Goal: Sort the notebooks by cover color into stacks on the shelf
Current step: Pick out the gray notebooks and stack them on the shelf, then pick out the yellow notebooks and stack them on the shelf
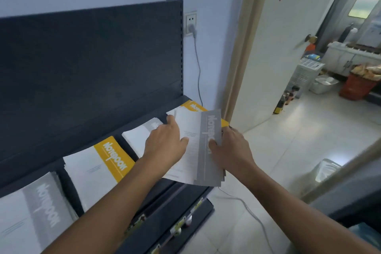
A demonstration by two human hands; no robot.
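Head view: above the shelf (123,113) beside a doorway (240,64), right grip (228,146) clasps grey notebooks (207,163), left grip (165,142) rests flat.

Both hands are working over the dark shelf (92,57). The right hand (231,148) is gripping a fanned bundle of grey-banded notebooks (206,165) at its right edge, thumb pressing on the grey band, while the left hand (165,144) is lying across the bundle's white cover. The bundle is hanging over a yellow-banded notebook (195,107) at the shelf's right end. Leftwards, a grey stack (135,137), a yellow stack (97,167) and another grey stack (35,216) are sitting side by side
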